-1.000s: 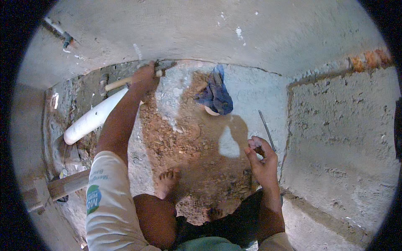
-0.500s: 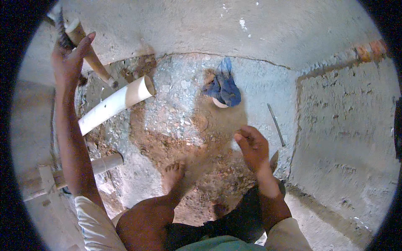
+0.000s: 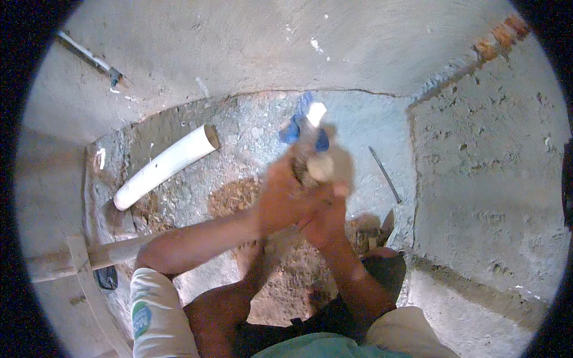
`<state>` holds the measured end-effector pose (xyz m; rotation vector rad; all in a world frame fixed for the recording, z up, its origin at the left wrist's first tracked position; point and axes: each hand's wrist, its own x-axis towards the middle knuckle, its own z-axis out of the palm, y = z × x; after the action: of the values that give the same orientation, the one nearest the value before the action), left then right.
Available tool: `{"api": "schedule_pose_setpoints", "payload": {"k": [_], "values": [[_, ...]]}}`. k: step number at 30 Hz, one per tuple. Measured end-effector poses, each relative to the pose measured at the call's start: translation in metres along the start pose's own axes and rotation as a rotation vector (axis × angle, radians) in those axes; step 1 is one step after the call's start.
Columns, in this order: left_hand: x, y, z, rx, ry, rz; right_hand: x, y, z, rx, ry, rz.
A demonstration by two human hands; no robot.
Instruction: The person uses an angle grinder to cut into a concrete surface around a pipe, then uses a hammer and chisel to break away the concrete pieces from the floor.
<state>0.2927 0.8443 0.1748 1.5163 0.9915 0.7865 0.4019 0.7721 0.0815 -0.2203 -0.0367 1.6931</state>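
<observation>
In front of my body, my left hand and my right hand meet low over the ground, both smeared by motion. My left hand is closed round a dark, blurred tool shaft. Between the hands shows the pale round end of a wooden handle, and my right hand is closed against it, fingers partly hidden. What lies at the tool's far end cannot be made out. Just beyond is a bright white patch in front of a crumpled blue cloth; whether it belongs to the tool is unclear.
A white plastic pipe lies on the rubble to the left. On the right is a thin metal rod beside the rough wall. A larger pipe crosses at lower left, and a thin pipe runs along the far wall.
My left hand has come from the upper left to the centre, bringing the wooden-handled tool. My right hand has moved slightly left to meet it. The view has shifted a little.
</observation>
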Motion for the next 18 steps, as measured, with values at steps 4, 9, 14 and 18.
{"api": "schedule_pose_setpoints", "payload": {"k": [4, 9, 14, 18], "values": [[-0.013, -0.013, 0.042, -0.081, -0.062, -0.086, -0.005, -0.02, -0.011, -0.196, 0.475, -0.241], [-0.031, -0.063, 0.041, 0.165, -0.128, 0.024, -0.021, -0.063, -0.036, -0.021, 0.854, -0.172], [-0.038, -0.126, 0.004, -0.028, -0.324, -0.668, -0.038, -0.066, -0.088, -0.297, 0.735, -0.012], [-0.026, -0.17, -0.013, 0.025, -0.216, -0.593, -0.041, -0.066, -0.124, -0.396, 0.816, 0.047]]}}
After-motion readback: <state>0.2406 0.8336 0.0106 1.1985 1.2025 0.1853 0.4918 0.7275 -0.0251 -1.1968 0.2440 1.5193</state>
